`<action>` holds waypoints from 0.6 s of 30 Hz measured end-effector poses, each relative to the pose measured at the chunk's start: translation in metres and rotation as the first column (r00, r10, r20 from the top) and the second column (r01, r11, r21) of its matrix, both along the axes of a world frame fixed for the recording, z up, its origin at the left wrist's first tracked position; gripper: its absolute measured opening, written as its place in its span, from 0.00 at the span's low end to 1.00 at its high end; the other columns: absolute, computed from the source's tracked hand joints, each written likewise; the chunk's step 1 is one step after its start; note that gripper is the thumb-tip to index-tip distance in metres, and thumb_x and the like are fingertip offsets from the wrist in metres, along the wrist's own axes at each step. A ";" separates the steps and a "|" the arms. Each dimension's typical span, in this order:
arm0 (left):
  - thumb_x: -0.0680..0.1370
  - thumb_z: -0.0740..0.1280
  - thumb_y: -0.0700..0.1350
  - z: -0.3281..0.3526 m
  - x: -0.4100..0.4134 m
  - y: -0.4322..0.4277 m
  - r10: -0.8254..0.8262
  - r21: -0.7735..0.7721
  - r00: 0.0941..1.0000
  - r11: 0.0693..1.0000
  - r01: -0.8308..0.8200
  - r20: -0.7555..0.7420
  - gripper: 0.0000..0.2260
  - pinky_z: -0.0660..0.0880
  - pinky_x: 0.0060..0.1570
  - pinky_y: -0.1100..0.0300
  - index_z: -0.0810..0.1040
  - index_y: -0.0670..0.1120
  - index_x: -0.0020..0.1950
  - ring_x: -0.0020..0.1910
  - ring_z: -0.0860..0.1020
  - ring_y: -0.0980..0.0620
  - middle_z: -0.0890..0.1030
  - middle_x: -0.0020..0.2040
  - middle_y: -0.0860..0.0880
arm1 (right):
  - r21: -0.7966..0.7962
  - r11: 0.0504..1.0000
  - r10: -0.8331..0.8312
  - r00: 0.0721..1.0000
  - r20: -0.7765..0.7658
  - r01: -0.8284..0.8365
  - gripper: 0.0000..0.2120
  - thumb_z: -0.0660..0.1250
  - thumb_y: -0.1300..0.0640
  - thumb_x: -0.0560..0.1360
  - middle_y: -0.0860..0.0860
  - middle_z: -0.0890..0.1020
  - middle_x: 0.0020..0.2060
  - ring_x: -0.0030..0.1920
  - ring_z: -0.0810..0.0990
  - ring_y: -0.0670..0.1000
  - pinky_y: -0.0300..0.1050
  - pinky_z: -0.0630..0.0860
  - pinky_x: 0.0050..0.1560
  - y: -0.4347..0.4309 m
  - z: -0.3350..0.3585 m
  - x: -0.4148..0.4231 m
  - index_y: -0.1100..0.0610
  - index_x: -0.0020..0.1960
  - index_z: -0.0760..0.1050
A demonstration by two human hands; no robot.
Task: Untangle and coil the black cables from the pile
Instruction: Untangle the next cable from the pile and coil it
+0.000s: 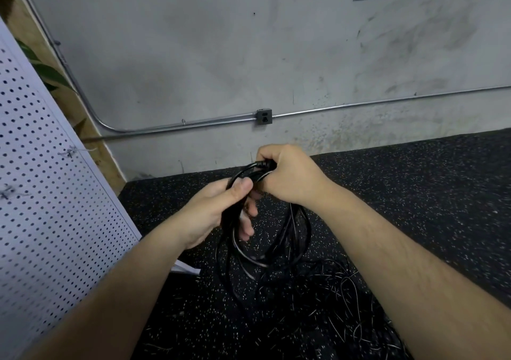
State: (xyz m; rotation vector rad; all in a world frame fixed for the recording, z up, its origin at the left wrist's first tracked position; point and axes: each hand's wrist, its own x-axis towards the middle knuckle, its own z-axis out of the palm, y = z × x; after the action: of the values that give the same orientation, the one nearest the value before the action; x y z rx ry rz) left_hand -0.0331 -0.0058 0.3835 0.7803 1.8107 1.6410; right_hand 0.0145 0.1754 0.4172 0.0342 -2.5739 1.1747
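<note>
Ahead of you, a grey concrete wall point(221, 41) fills the upper half of the view, scuffed and stained towards its base. Below it lies the black speckled rubber floor point(431, 182), which you are looking down on. A white pegboard panel point(41, 207) leans along your left side, with a few green leaves point(52, 75) showing behind its top edge. A thin metal conduit point(359, 104) runs along the wall and bends upward at the left; a small grey outlet box point(264, 116) sits on it near the middle.

The pile of black cables point(340, 315) lies loose on the floor between your forearms, nearer your right arm, its strands crossing so that you cannot tell one from another. Above the pile, you hold a partly coiled black cable point(249, 257), its loops hanging down from both hands.

Your left hand point(213, 213) grips the gathered loops, thumb pressed across the bundle and fingers curled round it from behind. Your right hand point(287, 174) is just beside it, closed in a fist round the top of the cable, where a thicker black end point(265, 164) pokes out between your fingers.
</note>
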 end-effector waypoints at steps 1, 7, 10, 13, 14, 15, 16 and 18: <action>0.75 0.71 0.61 0.005 0.001 -0.002 -0.037 0.032 0.998 0.999 0.035 0.059 0.21 0.82 0.38 0.46 0.82 0.44 0.54 0.39 0.82 0.37 0.82 0.46 0.40 | -0.002 1.000 0.021 1.000 0.009 -0.021 0.10 0.74 0.64 0.69 0.47 0.76 0.26 0.26 0.69 0.42 0.38 0.66 0.28 0.002 0.001 0.001 0.56 0.34 0.74; 0.78 0.65 0.59 0.010 0.008 -0.003 -0.176 0.014 0.965 0.984 0.176 0.194 0.22 0.80 0.43 0.49 0.79 0.39 0.52 0.37 0.82 0.41 0.82 0.41 0.38 | 0.155 0.987 0.040 0.999 -0.010 -0.038 0.10 0.70 0.65 0.71 0.47 0.75 0.27 0.29 0.71 0.46 0.42 0.68 0.30 0.003 0.006 0.000 0.55 0.35 0.73; 0.75 0.74 0.53 0.004 0.010 0.002 -0.173 0.137 0.958 0.980 0.144 0.229 0.14 0.77 0.38 0.52 0.79 0.43 0.45 0.29 0.75 0.48 0.74 0.32 0.46 | 0.176 0.984 -0.029 0.998 -0.052 0.038 0.12 0.68 0.66 0.71 0.46 0.76 0.28 0.29 0.72 0.46 0.38 0.67 0.28 0.002 0.007 -0.001 0.52 0.34 0.73; 0.76 0.71 0.52 0.003 0.011 0.006 -0.130 0.216 0.966 0.973 0.081 0.224 0.13 0.69 0.27 0.59 0.72 0.44 0.42 0.23 0.63 0.55 0.64 0.29 0.51 | 0.098 0.992 -0.061 0.982 -0.176 0.079 0.06 0.68 0.66 0.71 0.46 0.80 0.34 0.35 0.77 0.47 0.41 0.72 0.35 -0.001 0.002 -0.004 0.55 0.42 0.77; 0.76 0.70 0.51 0.004 0.011 0.007 -0.099 0.228 0.974 0.972 0.051 0.205 0.13 0.65 0.25 0.61 0.70 0.45 0.41 0.23 0.61 0.56 0.62 0.28 0.52 | 0.053 0.996 -0.066 0.978 -0.199 0.078 0.08 0.69 0.66 0.71 0.46 0.81 0.36 0.37 0.78 0.46 0.40 0.73 0.37 -0.001 0.002 -0.005 0.55 0.46 0.78; 0.75 0.70 0.51 0.005 0.012 0.008 -0.061 0.236 0.981 0.972 0.016 0.184 0.13 0.62 0.23 0.62 0.69 0.45 0.41 0.23 0.59 0.56 0.62 0.28 0.52 | -0.012 0.998 -0.062 0.979 -0.195 0.061 0.12 0.70 0.66 0.71 0.45 0.81 0.40 0.39 0.79 0.45 0.38 0.73 0.39 0.001 0.000 -0.007 0.54 0.52 0.77; 0.75 0.71 0.51 0.007 0.011 0.008 -0.013 0.249 0.986 0.968 -0.030 0.167 0.14 0.60 0.23 0.62 0.69 0.46 0.40 0.22 0.59 0.56 0.61 0.28 0.52 | -0.109 0.994 -0.043 0.985 -0.165 0.025 0.19 0.74 0.64 0.71 0.45 0.81 0.45 0.43 0.80 0.44 0.37 0.74 0.43 0.004 -0.002 -0.007 0.52 0.58 0.75; 0.74 0.70 0.52 0.012 0.006 0.005 0.087 0.300 0.984 0.945 -0.132 0.158 0.13 0.58 0.22 0.63 0.70 0.46 0.40 0.22 0.58 0.56 0.61 0.27 0.52 | -0.352 0.935 0.031 0.997 -0.065 -0.052 0.36 0.80 0.53 0.69 0.47 0.79 0.57 0.55 0.81 0.45 0.39 0.76 0.56 0.012 -0.012 -0.008 0.47 0.71 0.66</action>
State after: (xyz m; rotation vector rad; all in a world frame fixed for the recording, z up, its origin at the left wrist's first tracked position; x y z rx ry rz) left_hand -0.0268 -0.0010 0.3952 0.6809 1.5418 2.0325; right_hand 0.0066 0.1875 0.4047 0.0414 -2.2840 1.6105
